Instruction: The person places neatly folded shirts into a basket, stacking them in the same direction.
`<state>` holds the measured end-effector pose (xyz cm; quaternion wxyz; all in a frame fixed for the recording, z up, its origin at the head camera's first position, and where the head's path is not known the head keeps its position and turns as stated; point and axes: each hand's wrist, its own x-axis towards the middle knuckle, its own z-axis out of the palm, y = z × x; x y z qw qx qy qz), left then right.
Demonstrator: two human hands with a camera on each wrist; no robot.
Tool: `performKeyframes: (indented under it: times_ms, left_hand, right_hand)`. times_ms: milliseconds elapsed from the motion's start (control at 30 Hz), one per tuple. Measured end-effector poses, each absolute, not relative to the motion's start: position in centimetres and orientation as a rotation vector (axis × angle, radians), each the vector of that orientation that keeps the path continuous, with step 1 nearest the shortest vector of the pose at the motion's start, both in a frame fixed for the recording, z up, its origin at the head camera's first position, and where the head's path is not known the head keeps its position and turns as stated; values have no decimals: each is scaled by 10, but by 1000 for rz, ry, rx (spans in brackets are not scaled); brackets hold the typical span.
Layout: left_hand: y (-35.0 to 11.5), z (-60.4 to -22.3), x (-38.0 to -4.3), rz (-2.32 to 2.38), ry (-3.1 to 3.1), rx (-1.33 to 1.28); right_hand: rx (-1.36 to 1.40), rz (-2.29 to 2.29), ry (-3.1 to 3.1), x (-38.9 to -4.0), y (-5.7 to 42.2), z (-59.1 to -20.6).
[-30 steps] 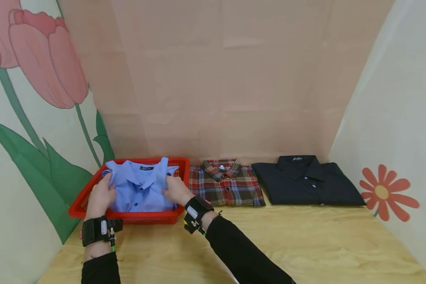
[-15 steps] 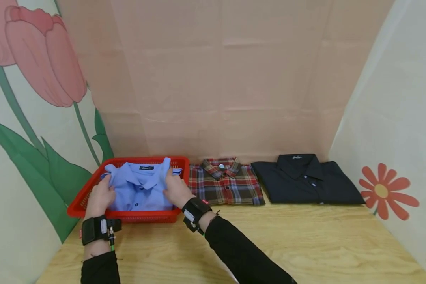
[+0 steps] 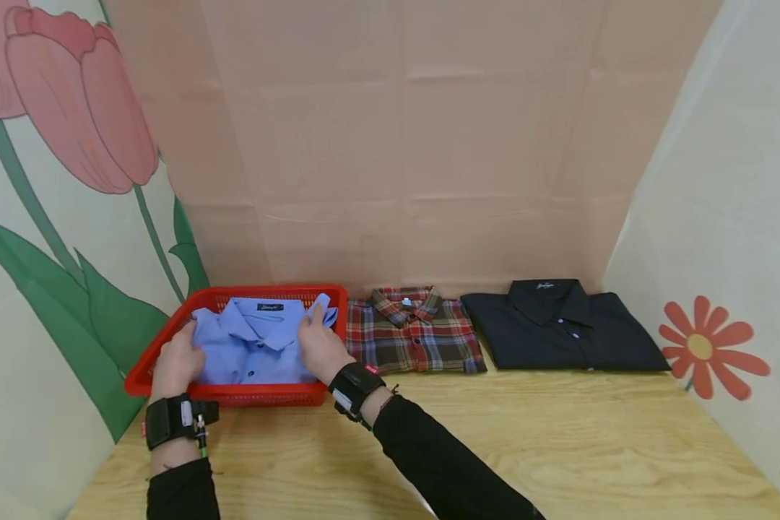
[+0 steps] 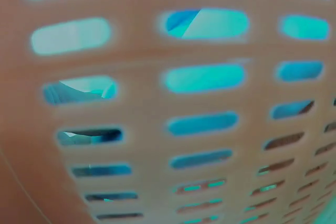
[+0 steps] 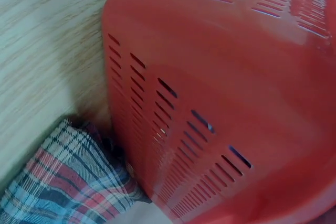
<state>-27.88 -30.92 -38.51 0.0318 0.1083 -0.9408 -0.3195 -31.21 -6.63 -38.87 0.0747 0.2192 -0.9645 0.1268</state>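
Observation:
A light blue button shirt (image 3: 256, 347), folded with its collar at the back, lies inside the red plastic basket (image 3: 260, 396). My left hand (image 3: 178, 365) reaches over the basket's near left side and holds the shirt's left edge; its fingertips are partly hidden. On the other side, my right hand (image 3: 321, 348) pinches the shirt's right edge, and a bit of blue cloth sticks up by the fingers. The left wrist view is filled by the slotted basket wall (image 4: 142, 114). In the right wrist view the basket's outer corner (image 5: 210, 77) shows, without fingers.
Right of the basket lies a folded red plaid shirt (image 3: 416, 343), close against its side. Farther right is a folded black shirt (image 3: 559, 332). All stand on a wooden table (image 3: 507, 426) before a pinkish backdrop (image 3: 403, 144), with printed flower panels at both sides.
The blue shirt's collar and shoulders have settled lower and flatter in the basket. My left hand has shifted slightly left; the cloth at my right hand has moved a little right.

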Motion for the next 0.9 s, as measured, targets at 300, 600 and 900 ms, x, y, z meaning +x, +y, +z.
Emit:
performKeyframes:
  times_ms: [300, 600, 900]
  left_hand:
    - [-309, -382, -279, -924, -2972, 358]
    - [-303, -379, -281, -867, -3070, 356]
    - [-294, -378, -279, -787, -3182, 394]
  right_hand:
    - [803, 10, -2929, -309, -65, -389]
    - [776, -266, -2913, -311, -66, -394]
    - [683, -212, -3112, -316, -64, -395]
